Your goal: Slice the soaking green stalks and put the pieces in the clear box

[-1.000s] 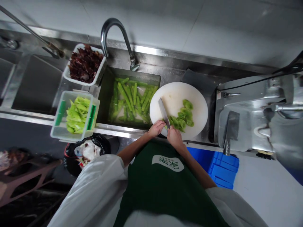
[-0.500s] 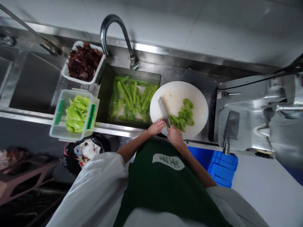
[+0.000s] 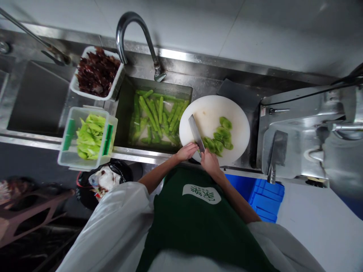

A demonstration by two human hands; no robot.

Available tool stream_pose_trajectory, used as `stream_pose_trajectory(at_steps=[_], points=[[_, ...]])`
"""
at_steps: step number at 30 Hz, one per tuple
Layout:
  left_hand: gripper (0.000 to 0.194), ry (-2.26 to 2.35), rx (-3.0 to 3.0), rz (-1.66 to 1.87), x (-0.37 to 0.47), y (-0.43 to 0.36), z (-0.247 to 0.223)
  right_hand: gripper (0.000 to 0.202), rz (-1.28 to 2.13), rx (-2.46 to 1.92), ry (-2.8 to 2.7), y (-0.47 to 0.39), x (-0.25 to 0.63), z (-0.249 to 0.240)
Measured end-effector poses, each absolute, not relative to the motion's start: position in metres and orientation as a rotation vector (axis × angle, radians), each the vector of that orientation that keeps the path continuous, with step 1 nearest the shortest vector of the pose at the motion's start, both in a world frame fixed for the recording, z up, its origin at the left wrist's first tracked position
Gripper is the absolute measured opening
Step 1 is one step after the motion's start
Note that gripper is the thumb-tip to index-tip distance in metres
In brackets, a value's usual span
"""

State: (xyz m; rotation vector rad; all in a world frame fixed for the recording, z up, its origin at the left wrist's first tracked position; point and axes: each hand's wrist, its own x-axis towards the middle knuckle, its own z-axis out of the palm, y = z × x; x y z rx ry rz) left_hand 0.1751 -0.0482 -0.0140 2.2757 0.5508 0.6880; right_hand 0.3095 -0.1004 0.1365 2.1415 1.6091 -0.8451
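A round white cutting board [image 3: 238, 113] lies over the right edge of the water-filled sink. My right hand [image 3: 209, 160] is closed round the handle of a knife [image 3: 195, 130], whose blade points away over the board. Just left of the blade, my left hand [image 3: 187, 152] presses a green piece against the board near its front edge; most of that piece is hidden under the fingers. Green slices [image 3: 222, 138] lie in a loose group right of the blade. Long green stalks [image 3: 154, 113] rest in the water of the sink.
A tub of dark red leaves [image 3: 98, 73] and a clear box of pale green slices [image 3: 90, 138] stand left of the sink [image 3: 121, 121]. A faucet [image 3: 136, 17] arches behind. On the metal unit at right lies a cleaver [image 3: 278, 151]. A trash bin [image 3: 124, 172] stands below.
The view has shifted slightly, so the containers and faucet appear a little further left. Both hands and the knife keep nearly the same place on the board.
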Motion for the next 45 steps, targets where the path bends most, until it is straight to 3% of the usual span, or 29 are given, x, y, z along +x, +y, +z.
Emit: stream_pose_trajectory(at_steps=[8, 17, 21, 26, 30, 34, 36, 40, 45], points=[[0.034, 0.584, 2.268, 0.718, 0.178, -0.05, -0.015, 0.032, -0.843, 2.131, 1.546, -0.113, 0.317, 0.158], [0.033, 0.586, 2.296, 0.816, 0.178, -0.052, -0.013, 0.03, -0.872, 2.147, 1.659, -0.096, 0.315, 0.134], [0.025, 0.614, 2.249, 1.07, 0.18, -0.048, 0.017, 0.032, -0.833, 2.224, 1.629, -0.092, 0.327, 0.145], [0.021, 0.938, 2.005, 1.315, 0.217, 0.003, 0.09, 0.033, -0.862, 2.2, 1.687, -0.105, 0.337, 0.162], [0.035, 0.602, 2.292, 0.794, 0.292, 0.054, 0.113, 0.034, -0.987, 2.062, 1.722, -0.12, 0.33, 0.156], [0.052, 0.414, 2.497, -0.001, 0.354, 0.084, 0.087, 0.032, -1.026, 2.079, 1.692, -0.13, 0.323, 0.143], [0.058, 0.363, 2.502, -0.226, 0.366, 0.098, 0.073, 0.031, -1.042, 2.102, 1.656, -0.135, 0.324, 0.138], [0.057, 0.517, 2.509, -0.223, 0.35, 0.134, 0.062, 0.031, -1.053, 2.161, 1.581, -0.144, 0.333, 0.135], [0.058, 1.058, 2.204, 0.035, 0.266, 0.171, 0.075, 0.028, -1.046, 2.223, 1.531, -0.149, 0.345, 0.136]])
